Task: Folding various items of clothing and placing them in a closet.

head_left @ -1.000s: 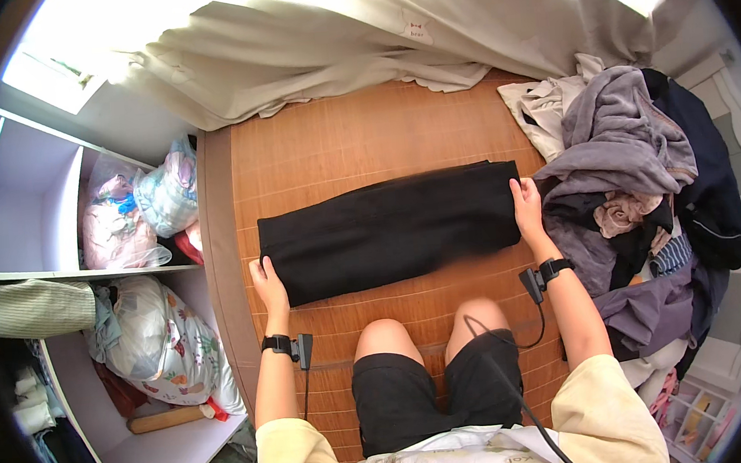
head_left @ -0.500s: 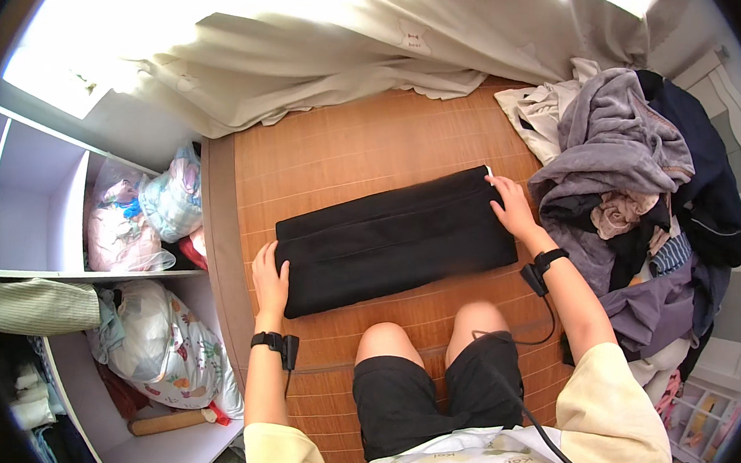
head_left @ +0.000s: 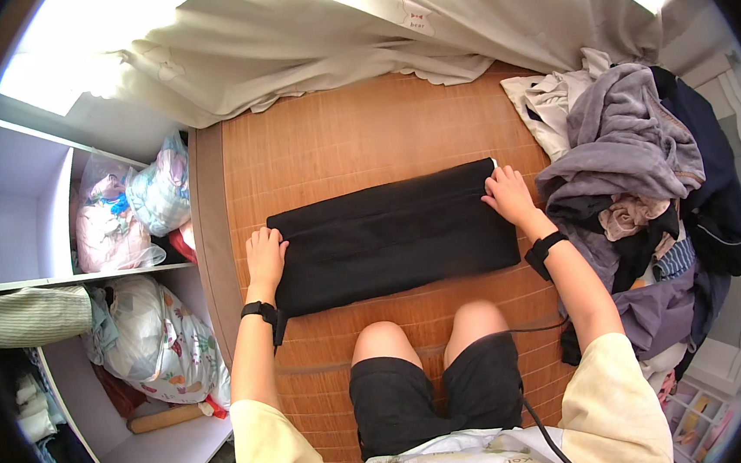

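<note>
Bare mat (head_left: 355,146) is lying open beyond the folded black garment (head_left: 388,239). A clothes pile (head_left: 645,175) is crowding the right side, a pale curtain (head_left: 330,43) is draping along the far edge, and shelves with bags (head_left: 139,215) are blocking the left.

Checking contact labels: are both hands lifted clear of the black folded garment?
No, the left hand and right hand each rest flat on an end of the black folded garment.

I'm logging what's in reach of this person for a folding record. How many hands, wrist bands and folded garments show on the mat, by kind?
Hands: 2, the left hand and the right hand, both flat on the garment's ends
Black wrist bands: 2, left wrist band and right wrist band
Folded black garment: 1
Total: 5
</note>
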The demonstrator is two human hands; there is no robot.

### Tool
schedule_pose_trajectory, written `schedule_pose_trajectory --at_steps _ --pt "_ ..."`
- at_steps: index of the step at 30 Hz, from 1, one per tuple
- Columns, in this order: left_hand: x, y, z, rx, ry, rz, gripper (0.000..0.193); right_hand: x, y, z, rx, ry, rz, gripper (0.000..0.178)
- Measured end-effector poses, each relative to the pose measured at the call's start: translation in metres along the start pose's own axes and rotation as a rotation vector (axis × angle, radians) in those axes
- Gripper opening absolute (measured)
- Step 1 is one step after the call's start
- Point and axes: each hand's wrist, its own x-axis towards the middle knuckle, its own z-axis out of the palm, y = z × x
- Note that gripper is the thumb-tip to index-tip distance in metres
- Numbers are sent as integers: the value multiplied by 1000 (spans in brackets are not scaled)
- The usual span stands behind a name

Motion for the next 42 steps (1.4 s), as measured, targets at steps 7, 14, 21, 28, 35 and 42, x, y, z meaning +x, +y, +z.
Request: schedule_pose_trajectory --at_steps 7,14,21,28,35,42 --pt "-6 -4 4 -79 105 -176 15 -5 6 7 92 50 222 19" --pt "-13 -16 30 -424 187 -331 23 -4 3 24 213 77 494 26" --pt "-14 -26 35 -628 48 -584 27 -5 24 23 530 -97 817 41" --pt "2 -27 31 -1001 325 -551 17 7 10 17 679 304 785 38" --pt "26 -25 52 -1044 494 -572 19 27 15 24 671 492 739 37" --pt "17 -38 65 -787 249 -722 24 34 25 58 679 258 826 37"
